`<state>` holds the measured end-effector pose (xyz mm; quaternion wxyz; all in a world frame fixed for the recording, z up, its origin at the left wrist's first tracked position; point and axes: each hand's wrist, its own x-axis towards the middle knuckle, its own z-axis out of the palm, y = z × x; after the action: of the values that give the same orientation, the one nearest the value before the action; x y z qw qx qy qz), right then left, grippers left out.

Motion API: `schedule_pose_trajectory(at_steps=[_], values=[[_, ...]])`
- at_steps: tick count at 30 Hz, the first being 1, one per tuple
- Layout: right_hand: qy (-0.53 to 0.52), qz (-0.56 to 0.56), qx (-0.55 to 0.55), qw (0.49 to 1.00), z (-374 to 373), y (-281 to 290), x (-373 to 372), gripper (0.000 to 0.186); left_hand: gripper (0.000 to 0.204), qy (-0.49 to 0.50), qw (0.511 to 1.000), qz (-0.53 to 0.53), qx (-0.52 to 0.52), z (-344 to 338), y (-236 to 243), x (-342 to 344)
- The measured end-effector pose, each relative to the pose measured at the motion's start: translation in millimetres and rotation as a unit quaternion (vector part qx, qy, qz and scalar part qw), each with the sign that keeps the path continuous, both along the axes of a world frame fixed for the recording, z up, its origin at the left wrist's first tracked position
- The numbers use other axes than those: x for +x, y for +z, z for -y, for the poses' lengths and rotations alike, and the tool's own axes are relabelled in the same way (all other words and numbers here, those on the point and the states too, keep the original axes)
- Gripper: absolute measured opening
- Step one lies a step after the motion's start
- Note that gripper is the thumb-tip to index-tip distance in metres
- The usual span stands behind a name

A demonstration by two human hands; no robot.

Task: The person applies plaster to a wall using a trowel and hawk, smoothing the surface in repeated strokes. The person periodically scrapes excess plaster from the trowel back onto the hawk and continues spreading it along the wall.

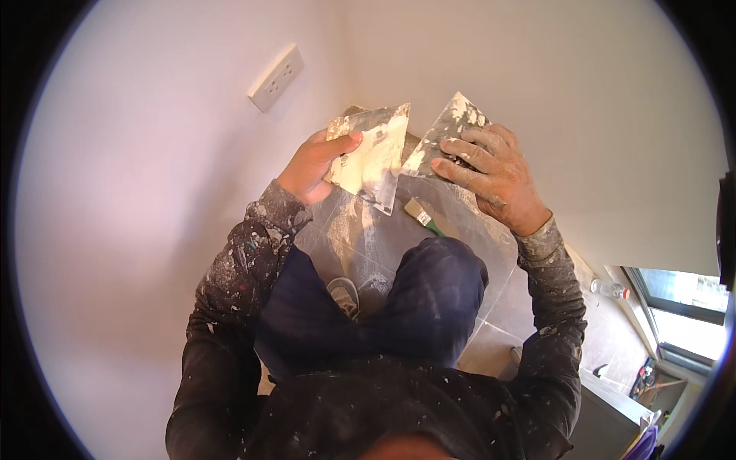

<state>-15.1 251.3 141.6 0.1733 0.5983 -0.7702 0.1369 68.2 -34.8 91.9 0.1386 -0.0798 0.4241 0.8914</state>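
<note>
My left hand [310,165] is closed on a flat, squarish putty spreader [377,149], its thumb lying on the face. Cream-coloured putty covers much of that face. My right hand [502,172], dusted with white, grips a second putty spreader [458,123], a darker plate with patches of pale putty. Its fingers lie across the plate. The two spreaders are tilted with their edges close together; whether they touch, I cannot tell. Any handles behind the plates are hidden. Below them on the floor lies a paintbrush [422,217] with pale bristles and a green handle.
White walls meet in a corner ahead, with a socket plate [276,78] on the left one. Grey floor tiles [491,253] are smeared with dust around my shoe [344,297]. At the right are a clear bottle [609,289], a window [682,299] and a grey box-like object [609,406].
</note>
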Motion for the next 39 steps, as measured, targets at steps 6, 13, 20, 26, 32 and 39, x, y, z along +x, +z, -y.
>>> schedule_pose_trajectory(at_steps=[6,13,20,26,32,39], values=[[0.056,0.036,0.120,0.991,29,31,20,0.041,0.042,-0.025,1.000,0.008,-0.011,7,-6,4],[0.078,0.041,0.080,0.993,37,33,28,0.043,0.044,-0.002,1.000,0.000,-0.010,15,-14,4],[0.081,0.043,0.132,0.987,52,22,37,0.042,0.042,-0.010,1.000,-0.003,-0.021,14,-19,3],[0.073,0.192,0.179,0.962,31,9,20,0.033,0.042,0.096,0.993,-0.046,0.051,37,-25,-7],[-0.055,0.796,-0.177,0.576,36,-25,28,0.049,0.047,0.151,0.981,-0.060,0.108,26,-30,-12],[-0.057,0.833,-0.374,0.405,33,-78,-9,0.034,0.052,0.129,0.984,-0.073,0.104,52,-42,-11]])
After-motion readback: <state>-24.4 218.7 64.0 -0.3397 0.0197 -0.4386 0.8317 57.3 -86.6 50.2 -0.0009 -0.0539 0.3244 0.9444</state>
